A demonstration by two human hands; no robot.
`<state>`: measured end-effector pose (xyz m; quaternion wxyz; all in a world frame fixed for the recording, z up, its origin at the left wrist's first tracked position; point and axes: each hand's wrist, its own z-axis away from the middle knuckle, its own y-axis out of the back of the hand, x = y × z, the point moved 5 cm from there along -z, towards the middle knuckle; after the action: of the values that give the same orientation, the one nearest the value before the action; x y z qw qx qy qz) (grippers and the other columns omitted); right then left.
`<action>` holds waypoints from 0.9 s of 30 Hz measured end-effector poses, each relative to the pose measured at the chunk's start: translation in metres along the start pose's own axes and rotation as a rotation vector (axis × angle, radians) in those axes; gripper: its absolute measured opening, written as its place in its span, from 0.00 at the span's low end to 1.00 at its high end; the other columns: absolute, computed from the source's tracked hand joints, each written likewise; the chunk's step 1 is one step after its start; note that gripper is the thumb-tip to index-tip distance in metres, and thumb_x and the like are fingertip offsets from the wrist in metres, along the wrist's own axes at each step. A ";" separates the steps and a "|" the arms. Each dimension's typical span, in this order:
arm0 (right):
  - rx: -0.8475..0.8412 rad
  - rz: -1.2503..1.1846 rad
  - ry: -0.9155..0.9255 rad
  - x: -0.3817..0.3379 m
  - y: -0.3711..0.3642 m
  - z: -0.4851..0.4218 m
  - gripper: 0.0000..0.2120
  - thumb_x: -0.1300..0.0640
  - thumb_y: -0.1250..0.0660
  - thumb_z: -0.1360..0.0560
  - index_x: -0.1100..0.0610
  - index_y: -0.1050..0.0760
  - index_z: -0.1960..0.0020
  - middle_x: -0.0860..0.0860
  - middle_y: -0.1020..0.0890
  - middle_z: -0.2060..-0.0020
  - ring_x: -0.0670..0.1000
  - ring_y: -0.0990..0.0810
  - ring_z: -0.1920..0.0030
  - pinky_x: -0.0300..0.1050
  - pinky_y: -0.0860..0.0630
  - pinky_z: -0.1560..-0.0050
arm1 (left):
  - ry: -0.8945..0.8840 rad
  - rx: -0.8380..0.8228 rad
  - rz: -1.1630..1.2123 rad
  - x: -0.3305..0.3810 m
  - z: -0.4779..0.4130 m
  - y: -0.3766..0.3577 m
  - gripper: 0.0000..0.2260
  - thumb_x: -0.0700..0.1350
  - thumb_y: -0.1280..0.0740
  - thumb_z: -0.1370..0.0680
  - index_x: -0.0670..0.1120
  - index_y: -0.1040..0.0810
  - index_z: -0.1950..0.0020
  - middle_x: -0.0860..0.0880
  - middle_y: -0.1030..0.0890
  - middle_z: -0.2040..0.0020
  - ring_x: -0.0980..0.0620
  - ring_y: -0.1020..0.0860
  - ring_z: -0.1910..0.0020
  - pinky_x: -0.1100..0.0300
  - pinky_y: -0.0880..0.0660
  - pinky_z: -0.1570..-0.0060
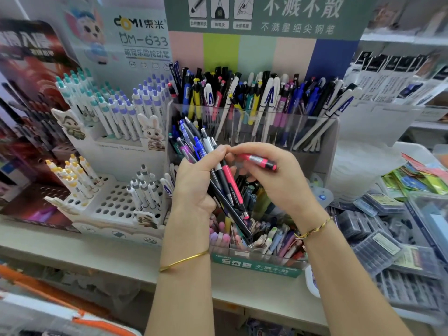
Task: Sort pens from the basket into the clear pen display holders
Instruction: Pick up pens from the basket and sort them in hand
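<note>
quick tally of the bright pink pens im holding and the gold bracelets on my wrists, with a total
pink pens: 2, the bundled pink pen in the left hand and the loose pink pen in the right hand
gold bracelets: 2, the left bracelet and the right bracelet
total: 4

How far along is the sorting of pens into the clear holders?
Done: the upper clear holder is already crowded with pens, and the lower holder has many too. In hand: the left grip holds a bundle of pens; the right grip pinches a pink pen. Left: that whole bundle is not yet placed.
</note>
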<state>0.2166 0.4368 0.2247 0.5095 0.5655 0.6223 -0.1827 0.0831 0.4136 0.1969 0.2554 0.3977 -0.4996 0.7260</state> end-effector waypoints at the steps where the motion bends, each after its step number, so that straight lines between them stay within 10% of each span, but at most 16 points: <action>1: -0.034 0.024 0.004 0.000 -0.002 0.002 0.22 0.74 0.39 0.25 0.54 0.22 0.39 0.48 0.17 0.49 0.48 0.18 0.54 0.41 0.20 0.57 | 0.006 0.011 0.009 -0.002 0.000 0.000 0.02 0.35 0.33 0.23 0.38 0.22 0.51 0.45 0.19 0.64 0.51 0.18 0.68 0.58 0.20 0.67; 6: -0.170 -0.052 -0.093 0.005 -0.009 0.006 0.37 0.81 0.50 0.32 0.51 0.28 0.33 0.52 0.19 0.44 0.50 0.17 0.54 0.49 0.18 0.57 | 0.011 0.095 0.029 -0.006 -0.005 0.004 0.16 0.37 0.29 0.26 0.39 0.26 0.40 0.42 0.20 0.55 0.42 0.18 0.56 0.40 0.20 0.52; 13: -0.139 -0.121 -0.129 0.005 0.001 0.001 0.23 0.78 0.46 0.26 0.61 0.20 0.43 0.53 0.16 0.52 0.43 0.17 0.62 0.35 0.21 0.63 | 0.047 0.112 0.023 -0.012 -0.009 0.006 0.22 0.39 0.28 0.26 0.38 0.28 0.35 0.34 0.21 0.45 0.36 0.19 0.49 0.31 0.23 0.53; 17: -0.174 0.057 -0.025 0.006 0.001 -0.002 0.24 0.78 0.42 0.28 0.59 0.20 0.40 0.50 0.18 0.47 0.45 0.18 0.47 0.38 0.22 0.46 | 0.063 0.139 0.035 -0.010 -0.010 0.007 0.21 0.40 0.28 0.26 0.38 0.27 0.34 0.40 0.19 0.53 0.41 0.18 0.59 0.39 0.20 0.56; 27: -0.273 0.282 0.235 -0.006 -0.008 -0.005 0.24 0.77 0.36 0.31 0.57 0.19 0.42 0.49 0.27 0.51 0.48 0.24 0.50 0.30 0.26 0.50 | 0.234 0.073 0.211 -0.014 -0.004 -0.001 0.08 0.44 0.34 0.21 0.38 0.22 0.53 0.42 0.17 0.62 0.45 0.16 0.64 0.47 0.19 0.60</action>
<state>0.2068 0.4355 0.2294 0.5256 0.5901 0.6113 0.0432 0.0903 0.4178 0.1853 0.2196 0.2646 -0.4789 0.8077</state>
